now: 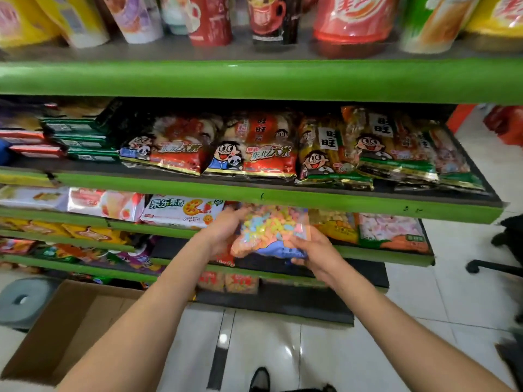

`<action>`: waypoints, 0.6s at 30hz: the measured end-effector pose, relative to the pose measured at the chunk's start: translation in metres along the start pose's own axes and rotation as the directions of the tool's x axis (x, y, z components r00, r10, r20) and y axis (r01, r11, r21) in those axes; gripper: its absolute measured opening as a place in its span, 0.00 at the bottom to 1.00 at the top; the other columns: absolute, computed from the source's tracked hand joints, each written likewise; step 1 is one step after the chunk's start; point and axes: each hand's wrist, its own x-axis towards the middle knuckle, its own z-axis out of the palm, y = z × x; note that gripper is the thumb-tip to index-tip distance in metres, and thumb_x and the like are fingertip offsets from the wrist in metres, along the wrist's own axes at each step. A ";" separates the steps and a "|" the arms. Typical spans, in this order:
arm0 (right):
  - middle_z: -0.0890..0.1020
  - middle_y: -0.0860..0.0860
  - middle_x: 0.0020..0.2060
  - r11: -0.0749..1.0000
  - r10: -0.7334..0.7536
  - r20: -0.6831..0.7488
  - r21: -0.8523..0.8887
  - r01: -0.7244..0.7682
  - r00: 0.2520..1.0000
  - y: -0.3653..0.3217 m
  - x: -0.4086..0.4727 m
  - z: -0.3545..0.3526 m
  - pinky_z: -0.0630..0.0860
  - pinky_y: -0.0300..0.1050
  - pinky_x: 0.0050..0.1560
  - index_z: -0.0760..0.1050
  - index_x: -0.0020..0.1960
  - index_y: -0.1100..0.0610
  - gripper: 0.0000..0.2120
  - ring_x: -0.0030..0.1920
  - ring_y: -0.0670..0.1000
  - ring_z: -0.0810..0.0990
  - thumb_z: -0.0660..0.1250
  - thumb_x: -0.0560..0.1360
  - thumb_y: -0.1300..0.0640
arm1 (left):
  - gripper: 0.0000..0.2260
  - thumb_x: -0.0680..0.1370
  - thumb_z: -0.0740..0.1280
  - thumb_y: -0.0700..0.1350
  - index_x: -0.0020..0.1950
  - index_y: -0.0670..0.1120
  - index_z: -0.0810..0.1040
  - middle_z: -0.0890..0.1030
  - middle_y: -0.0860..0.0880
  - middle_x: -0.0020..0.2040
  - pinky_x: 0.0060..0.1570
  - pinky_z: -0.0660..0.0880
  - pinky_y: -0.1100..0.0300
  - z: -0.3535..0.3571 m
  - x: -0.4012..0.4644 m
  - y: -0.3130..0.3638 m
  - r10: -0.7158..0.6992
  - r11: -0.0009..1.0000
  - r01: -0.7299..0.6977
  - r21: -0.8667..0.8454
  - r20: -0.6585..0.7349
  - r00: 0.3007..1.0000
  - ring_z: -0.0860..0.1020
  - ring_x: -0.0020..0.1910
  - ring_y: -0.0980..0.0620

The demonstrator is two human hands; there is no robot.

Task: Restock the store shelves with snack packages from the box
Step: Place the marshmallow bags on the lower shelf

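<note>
Forearms stretch out from me, both hands, left (223,230) and right (314,250), pinching the clear candy bag (271,230) at the shelf (382,254) lip; loose grip, I judge, risks it sliding floorward.

Both bare forearms extend forward from the near edge and converge at centre. Left hand (223,230) and right hand (314,250) have fingers curled, gripping from opposite sides.
</note>
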 end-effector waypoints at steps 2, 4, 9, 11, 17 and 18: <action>0.84 0.42 0.34 0.999 0.008 -0.056 0.043 -0.006 0.998 -0.010 0.018 0.010 0.74 0.36 0.23 0.75 0.50 0.53 0.05 0.28 0.40 0.81 0.67 0.79 0.62 | 0.04 0.82 0.65 0.41 0.55 0.48 0.76 0.83 0.51 0.48 0.42 0.84 0.53 -0.013 0.002 0.003 0.060 0.987 -0.060 0.150 0.007 0.998 0.84 0.39 0.56; 0.84 0.45 0.41 0.994 0.004 -0.115 0.109 0.008 0.993 -0.017 0.034 0.024 0.78 0.38 0.26 0.76 0.50 0.52 0.09 0.31 0.42 0.83 0.67 0.78 0.66 | 0.02 0.80 0.68 0.41 0.49 0.48 0.79 0.82 0.51 0.46 0.49 0.81 0.57 -0.026 0.004 0.006 0.146 0.935 -0.150 0.320 0.037 0.989 0.82 0.41 0.56; 0.84 0.58 0.56 0.987 -0.093 -0.219 -0.148 0.061 0.971 -0.023 0.051 0.047 0.80 0.54 0.51 0.79 0.57 0.59 0.12 0.54 0.57 0.84 0.75 0.74 0.61 | 0.10 0.80 0.68 0.48 0.58 0.46 0.83 0.84 0.44 0.50 0.40 0.68 0.63 -0.048 0.028 0.006 0.291 0.406 -0.256 0.877 0.142 0.946 0.82 0.50 0.48; 0.84 0.60 0.53 0.920 -0.233 -0.281 -0.373 0.118 0.931 -0.022 0.050 0.048 0.79 0.47 0.52 0.80 0.55 0.62 0.13 0.52 0.55 0.83 0.76 0.72 0.61 | 0.13 0.81 0.66 0.50 0.58 0.42 0.81 0.83 0.39 0.53 0.42 0.68 0.59 -0.051 0.036 -0.002 0.267 0.245 -0.233 0.941 0.165 0.949 0.81 0.53 0.41; 0.76 0.60 0.64 0.486 -0.318 -0.128 -0.873 0.046 0.940 -0.012 0.057 0.052 0.72 0.47 0.58 0.71 0.68 0.56 0.19 0.62 0.60 0.77 0.64 0.79 0.51 | 0.17 0.82 0.57 0.51 0.66 0.47 0.78 0.77 0.38 0.67 0.68 0.66 0.47 -0.043 0.053 -0.004 0.301 -0.086 -0.318 0.944 0.329 0.895 0.72 0.69 0.38; 0.72 0.59 0.69 0.411 -0.303 -0.085 -0.910 0.050 0.949 -0.011 0.058 0.055 0.70 0.48 0.64 0.68 0.72 0.53 0.23 0.68 0.61 0.72 0.64 0.78 0.50 | 0.18 0.83 0.56 0.52 0.70 0.51 0.75 0.74 0.41 0.71 0.72 0.61 0.46 -0.041 0.057 -0.003 0.294 -0.139 -0.335 0.932 0.362 0.885 0.68 0.72 0.39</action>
